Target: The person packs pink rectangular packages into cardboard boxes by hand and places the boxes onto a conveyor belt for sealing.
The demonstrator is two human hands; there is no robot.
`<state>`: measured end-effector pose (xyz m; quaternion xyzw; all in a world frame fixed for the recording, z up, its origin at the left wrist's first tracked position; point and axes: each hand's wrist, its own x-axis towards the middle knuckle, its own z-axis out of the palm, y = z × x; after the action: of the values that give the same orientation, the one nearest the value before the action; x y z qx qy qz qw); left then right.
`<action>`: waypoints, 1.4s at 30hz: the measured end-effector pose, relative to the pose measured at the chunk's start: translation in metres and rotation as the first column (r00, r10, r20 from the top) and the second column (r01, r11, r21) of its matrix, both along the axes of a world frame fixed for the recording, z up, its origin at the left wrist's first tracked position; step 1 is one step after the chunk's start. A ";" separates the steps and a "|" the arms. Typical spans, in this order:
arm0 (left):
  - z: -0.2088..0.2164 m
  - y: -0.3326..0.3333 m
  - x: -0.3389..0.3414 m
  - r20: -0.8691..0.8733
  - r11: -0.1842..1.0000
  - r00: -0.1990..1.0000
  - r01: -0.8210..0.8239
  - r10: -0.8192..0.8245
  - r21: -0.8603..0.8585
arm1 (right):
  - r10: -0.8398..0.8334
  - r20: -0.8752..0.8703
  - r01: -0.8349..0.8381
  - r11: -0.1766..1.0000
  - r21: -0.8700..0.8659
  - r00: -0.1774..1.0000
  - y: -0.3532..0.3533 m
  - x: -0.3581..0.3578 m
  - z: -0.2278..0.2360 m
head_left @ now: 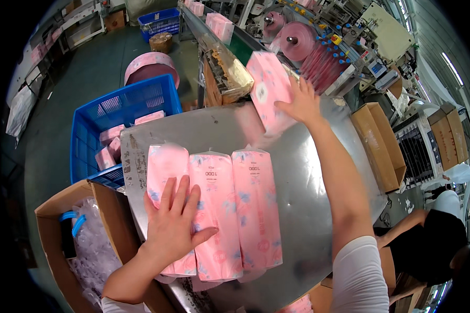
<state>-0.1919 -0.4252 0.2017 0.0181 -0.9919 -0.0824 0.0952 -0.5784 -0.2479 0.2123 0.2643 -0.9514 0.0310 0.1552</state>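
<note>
Three long pink tissue packs (257,219) with blue flower prints lie side by side on a metal table (318,208). My left hand (175,224) is open, its fingers spread flat over the leftmost pack and the thumb reaching onto the middle one. At the table's far edge, by the conveyor's end, my right hand (303,104) grips another pink tissue pack (266,78) along its right side. My thumb lies on its face, while the fingertips are over the right edge. That pack is tilted, and its lower end is blurred.
Left of the table stand a blue crate (82,141) holding pink packs and a carton (107,219) of clear plastic. A conveyor (237,49) carries another pack. Machinery with pink film rolls (297,41) stands behind. An empty-looking carton (384,151) and a person (428,245) are at right.
</note>
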 end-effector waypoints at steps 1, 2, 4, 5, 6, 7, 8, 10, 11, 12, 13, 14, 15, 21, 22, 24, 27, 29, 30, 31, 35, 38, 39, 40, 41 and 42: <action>0.000 -0.001 0.001 0.005 1.000 1.000 -0.002 0.002 -0.004 | -0.040 0.177 0.048 0.998 -0.040 0.983 -0.002 -0.002 -0.004; 0.000 -0.002 0.001 0.009 1.000 1.000 0.000 0.001 -0.007 | -0.064 0.275 0.082 0.995 -0.052 0.959 0.001 0.001 -0.009; -0.001 -0.001 0.001 0.009 1.000 1.000 -0.008 0.009 -0.011 | -0.106 0.459 0.153 0.986 -0.067 0.882 0.015 0.016 -0.018; -0.002 0.000 0.001 0.007 1.000 1.000 -0.016 0.016 -0.008 | -0.116 0.461 0.131 0.991 0.000 0.880 0.021 0.027 -0.016; -0.003 -0.001 0.000 -0.002 1.000 1.000 -0.017 0.016 -0.011 | -0.126 0.468 0.126 0.992 0.032 0.875 0.031 0.039 -0.013; -0.006 -0.001 -0.002 -0.009 1.000 1.000 -0.013 0.013 -0.004 | -0.144 0.477 0.124 0.990 0.073 0.867 0.044 0.055 -0.010; -0.008 -0.001 -0.002 -0.010 1.000 1.000 -0.018 0.018 -0.005 | -0.151 0.490 0.113 0.988 0.107 0.858 0.055 0.075 -0.009; -0.006 0.002 -0.003 -0.026 1.000 0.999 -0.024 0.023 -0.007 | -0.178 0.507 0.126 0.983 0.136 0.844 0.081 0.123 -0.005; -0.006 0.000 -0.001 -0.018 0.999 0.999 -0.036 0.036 -0.011 | -0.168 0.527 0.111 0.984 0.138 0.833 0.090 0.152 -0.006; -0.005 -0.001 0.000 -0.017 0.999 0.999 -0.042 0.042 -0.010 | -0.166 0.541 0.104 0.984 0.144 0.824 0.100 0.182 -0.004; -0.007 -0.002 0.001 -0.017 0.999 0.999 -0.046 0.046 -0.017 | -0.150 0.591 0.067 0.985 0.161 0.792 0.109 0.211 -0.005; -0.008 -0.001 0.001 -0.019 0.998 0.998 -0.053 0.053 -0.021 | -0.136 0.636 0.027 0.984 0.178 0.760 0.116 0.239 -0.002; -0.008 0.001 0.000 -0.023 0.998 0.998 -0.053 0.053 -0.018 | -0.077 0.680 0.009 0.995 0.102 0.729 0.122 0.271 0.007; -0.011 -0.031 0.005 -0.166 0.851 0.977 -0.029 0.135 0.525 | 0.168 0.665 -0.037 0.978 -0.206 0.728 0.133 0.245 0.028; -0.010 -0.035 0.005 -0.161 0.608 0.925 -0.090 0.345 0.789 | 0.108 0.629 -0.003 0.986 -0.166 0.770 0.120 0.223 0.039; -0.006 -0.060 0.006 0.007 0.527 0.872 -0.302 0.489 0.794 | 0.269 0.234 -0.256 0.963 -0.084 0.934 0.116 0.166 0.031; -0.017 -0.080 0.009 0.386 0.364 0.899 -0.438 0.208 0.822 | 0.159 0.138 -0.157 0.987 -0.025 0.977 0.061 0.082 0.027; -0.021 -0.077 0.010 0.388 0.343 0.905 -0.425 0.174 0.837 | 0.080 0.007 -0.080 0.995 0.051 0.997 0.021 0.047 0.024; -0.020 -0.076 0.008 0.389 0.336 0.902 -0.430 0.185 0.838 | 0.020 -0.024 -0.018 0.997 0.078 1.000 0.007 0.036 0.023; -0.021 -0.074 0.006 0.394 0.328 0.898 -0.438 0.194 0.837 | -0.040 -0.052 0.045 0.994 0.104 0.998 -0.001 0.024 0.019; -0.023 -0.068 -0.003 0.434 0.294 0.882 -0.471 0.183 0.832 | 0.008 0.543 0.231 0.900 -0.370 0.840 0.031 -0.012 -0.027; -0.036 -0.075 -0.001 0.508 0.229 0.848 -0.529 0.150 0.817 | 0.063 0.532 0.129 0.940 -0.317 0.844 0.073 0.020 -0.028; -0.037 -0.073 -0.003 0.533 0.212 0.838 -0.546 0.120 0.811 | 0.024 0.518 0.131 0.957 -0.259 0.855 0.100 0.034 -0.030; -0.038 -0.072 -0.005 0.545 0.192 0.833 -0.552 0.096 0.811 | -0.012 0.497 0.131 0.970 -0.205 0.868 0.127 0.051 -0.028; -0.040 -0.075 -0.002 0.565 0.169 0.819 -0.573 0.096 0.802 | -0.073 0.637 0.172 0.980 -0.095 0.767 0.131 0.081 -0.003; -0.041 -0.076 0.001 0.580 0.149 0.810 -0.587 0.091 0.796 | -0.147 0.747 0.198 0.980 0.020 0.648 0.139 0.112 0.027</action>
<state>-0.1914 -0.5017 0.1610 0.3182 -0.6890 -0.6392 -0.1241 -0.4669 -0.1092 0.2390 0.1317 -0.9506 0.1514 -0.2367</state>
